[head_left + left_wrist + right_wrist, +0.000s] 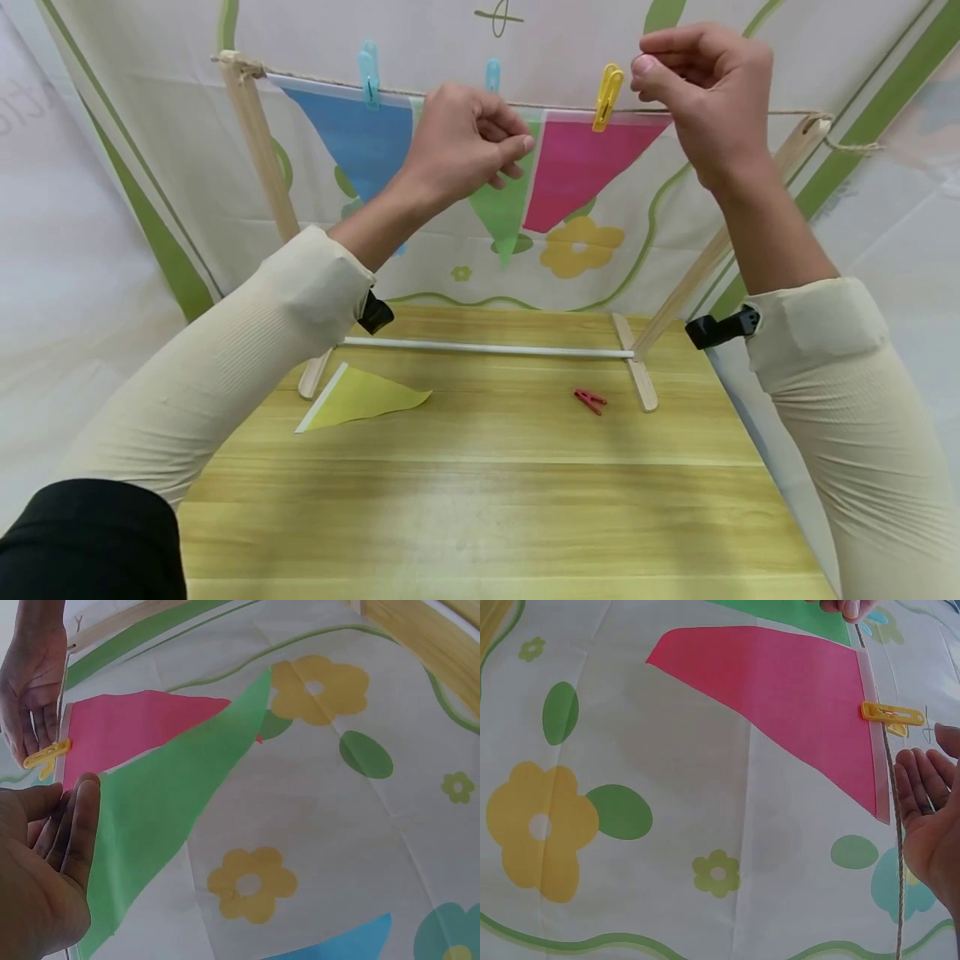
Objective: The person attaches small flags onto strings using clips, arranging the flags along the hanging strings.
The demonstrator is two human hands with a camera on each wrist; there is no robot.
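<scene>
Head view: my left hand (461, 137) pinches top edge of green flag (504, 218) at string (750, 112), left of yellow peg (607, 97). Right hand (708, 87) just right of peg, fingers curled; grip contents unclear. Flag thin, floppy, light; best held at top hem.

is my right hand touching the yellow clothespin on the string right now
Apart. The right wrist view shows a gap of backdrop between the right hand and the yellow clothespin.

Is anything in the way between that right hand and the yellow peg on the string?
Nothing visible. The right hand is raised just beside the yellow peg, which clips the pink flag to the string; only open air lies between them.
</scene>
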